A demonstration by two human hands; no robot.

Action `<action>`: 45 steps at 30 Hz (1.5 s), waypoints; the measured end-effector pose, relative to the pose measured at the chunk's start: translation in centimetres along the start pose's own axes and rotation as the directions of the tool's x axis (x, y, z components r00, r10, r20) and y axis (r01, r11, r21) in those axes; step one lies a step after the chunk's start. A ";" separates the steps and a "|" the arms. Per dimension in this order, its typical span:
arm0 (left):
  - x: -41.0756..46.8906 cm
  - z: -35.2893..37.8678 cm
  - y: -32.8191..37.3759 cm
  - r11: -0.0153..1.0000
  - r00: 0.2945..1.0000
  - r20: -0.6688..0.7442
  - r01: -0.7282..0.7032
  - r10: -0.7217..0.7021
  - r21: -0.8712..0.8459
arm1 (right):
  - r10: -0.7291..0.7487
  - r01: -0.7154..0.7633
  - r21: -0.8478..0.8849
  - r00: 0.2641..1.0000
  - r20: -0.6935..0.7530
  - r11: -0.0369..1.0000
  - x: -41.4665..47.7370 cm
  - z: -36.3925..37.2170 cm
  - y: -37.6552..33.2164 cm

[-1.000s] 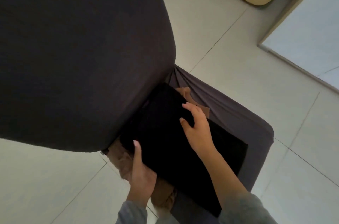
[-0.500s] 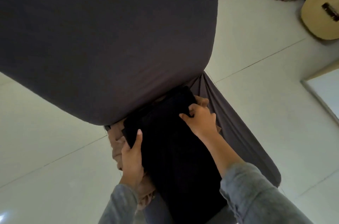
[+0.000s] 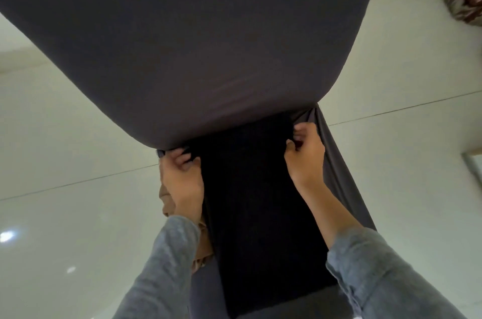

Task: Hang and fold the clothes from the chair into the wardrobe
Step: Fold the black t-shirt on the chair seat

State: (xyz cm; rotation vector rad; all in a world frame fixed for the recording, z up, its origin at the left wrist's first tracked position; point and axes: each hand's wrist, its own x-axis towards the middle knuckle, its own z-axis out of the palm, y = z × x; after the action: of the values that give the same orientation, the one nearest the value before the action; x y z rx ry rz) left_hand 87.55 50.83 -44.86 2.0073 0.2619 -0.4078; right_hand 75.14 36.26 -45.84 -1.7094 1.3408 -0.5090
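A black garment (image 3: 255,201) lies flat along the seat of a chair covered in dark grey fabric (image 3: 182,44). My left hand (image 3: 184,180) pinches the garment's far left corner, just under the chair's backrest. My right hand (image 3: 305,154) pinches its far right corner. A tan garment (image 3: 167,198) shows beneath the black one at the seat's left edge, partly hidden by my left arm. The wardrobe is out of view.
Pale tiled floor (image 3: 65,214) surrounds the chair on both sides. A reddish patterned object (image 3: 467,3) sits by the wall at the upper right. A pale frame edge (image 3: 472,170) shows at the far right.
The camera swung to face the chair squarely, so the guitar left the view. Both hands slid to the black garment's far corners and closed on them.
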 end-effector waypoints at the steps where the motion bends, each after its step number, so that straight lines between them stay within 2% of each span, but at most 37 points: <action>1: -0.3 0.0 -0.4 0.997 0.993 -0.116 -0.029 0.036 0.066 | -0.101 0.097 -0.084 0.993 -0.052 0.992 -0.2 0.1 0.2; 2: -1.1 0.0 -0.7 0.980 0.975 -0.163 -0.127 0.152 0.152 | -0.243 0.226 -0.177 0.967 -0.080 0.958 -0.6 0.2 0.4; 3: -2.2 0.0 -0.9 0.926 0.938 -0.115 -0.295 0.328 0.235 | -0.391 0.364 -0.250 0.918 -0.065 0.897 -1.0 0.2 0.5; 4: -3.0 0.1 -1.6 0.810 0.853 0.025 -0.505 0.522 0.297 | -0.514 0.494 -0.291 0.858 0.011 0.819 -1.5 0.4 0.7; 5: -3.5 0.4 -2.7 0.632 0.718 0.227 -0.690 0.658 0.352 | -0.589 0.598 -0.301 0.797 0.132 0.743 -1.8 0.6 1.0; 6: -3.7 0.6 -4.3 0.421 0.566 0.447 -0.821 0.693 0.386 | -0.602 0.661 -0.301 0.750 0.274 0.687 -2.1 0.9 1.5; 7: -3.4 0.7 -5.7 0.229 0.453 0.620 -0.884 0.641 0.409 | -0.561 0.685 -0.314 0.723 0.402 0.657 -2.3 1.2 2.1; 8: -2.8 0.5 -7.0 0.116 0.419 0.715 -0.894 0.560 0.432 | -0.494 0.679 -0.356 0.721 0.485 0.642 -2.4 1.3 2.9; 9: -2.2 0.2 -7.7 0.072 0.430 0.750 -0.885 0.503 0.460 | -0.427 0.654 -0.413 0.741 0.518 0.634 -2.5 1.4 3.7; 14: -1.2 -1.9 -9.5 0.118 0.574 0.690 -0.799 0.440 0.590 | -0.244 0.498 -0.625 0.859 0.450 0.601 -4.1 0.4 6.8; 18: -3.1 -3.1 -10.7 0.238 0.707 0.601 -0.699 0.373 0.675 | -0.162 0.404 -0.640 0.901 0.403 0.654 -7.3 -1.2 8.5; 21: -5.2 -4.2 -12.1 0.274 0.750 0.568 -0.657 0.340 0.703 | -0.139 0.347 -0.596 0.920 0.367 0.724 -10.5 -2.5 10.3; 28: -9.0 -6.6 -15.5 0.259 0.737 0.585 -0.671 0.338 0.695 | -0.104 0.253 -0.516 0.949 0.299 0.818 -15.2 -4.6 12.6; 33: -10.5 -7.2 -16.6 0.239 0.724 0.595 -0.683 0.349 0.690 | -0.046 0.141 -0.378 0.968 0.247 0.915 -16.7 -5.7 12.5; 39: -11.8 -8.0 -17.2 0.229 0.700 0.616 -0.707 0.361 0.669 | 0.034 -0.021 -0.300 0.999 0.039 0.954 -18.8 -6.3 12.6; 43: -12.4 -9.1 -17.6 0.238 0.661 0.660 -0.748 0.358 0.620 | 0.160 -0.169 -0.223 0.985 -0.057 0.960 -19.2 -7.3 12.0; 45: -12.8 -9.8 -18.0 0.224 0.638 0.693 -0.768 0.334 0.600 | 0.285 -0.284 -0.166 0.958 -0.019 0.944 -18.8 -8.1 11.2</action>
State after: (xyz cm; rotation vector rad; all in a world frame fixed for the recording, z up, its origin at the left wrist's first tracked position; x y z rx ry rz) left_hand 71.03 67.58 -50.43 2.7067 -1.2782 -0.5308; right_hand 56.46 50.20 -47.21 -1.6091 1.6332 -0.2311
